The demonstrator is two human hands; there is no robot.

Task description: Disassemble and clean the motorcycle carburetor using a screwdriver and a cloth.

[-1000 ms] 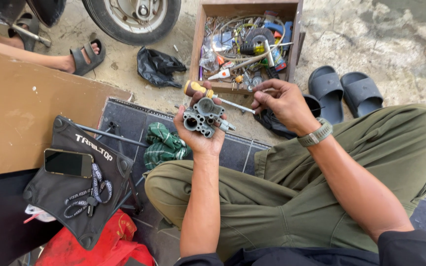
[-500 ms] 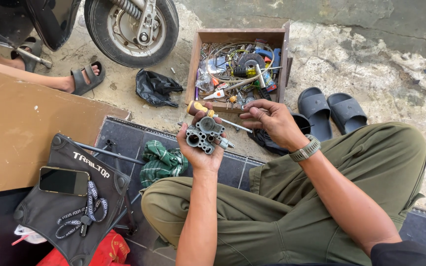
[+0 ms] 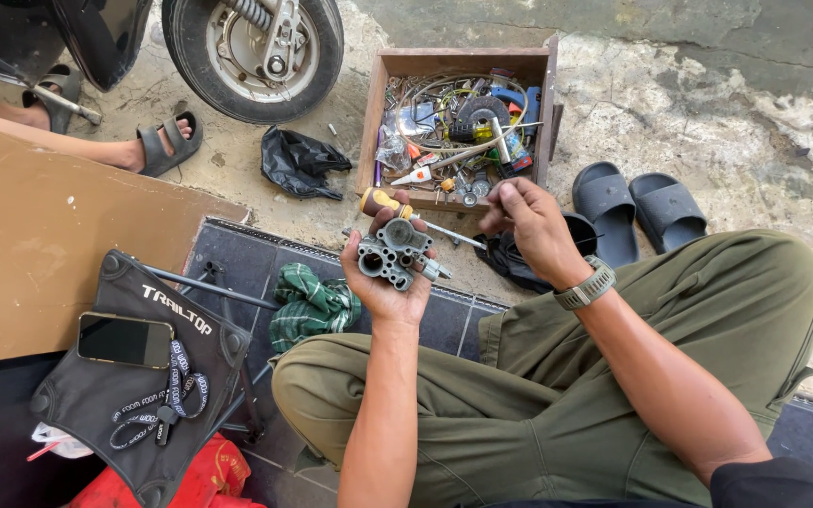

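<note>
Carburetor body (image 3: 392, 252), grey cast metal with round bores, rests in the upturned palm of the left hand (image 3: 390, 282), whose fingers curl up around it and hold it fast above the knee; a screwdriver with a brown and yellow handle (image 3: 378, 200) lies across the top of the part, its shaft pointing toward the right hand (image 3: 531, 226). That hand is pinched closed, thumb against fingertips, on something too small to make out, just in front of the wooden box (image 3: 375, 122). A green watch (image 3: 587, 285) sits on its wrist.

The box is an open tray crammed with tangled wires, a black wheel-like part, a blue tool, a small white tube with a red cap and assorted metal bits.

The person sits cross-legged in olive trousers (image 3: 538, 395) on dark floor tiles (image 3: 228, 254). Beside the left knee lies a green checked rag (image 3: 308, 303); further left a black bag (image 3: 119, 404) carries a smartphone (image 3: 125, 340) and a lanyard (image 3: 157, 400). Beyond the tiles is rough concrete (image 3: 708, 122) with a pair of grey slides (image 3: 637, 212), a crumpled black plastic bag (image 3: 298, 165) and a scooter wheel (image 3: 256, 52). Another person's sandalled foot (image 3: 164, 143) shows at the left
</note>
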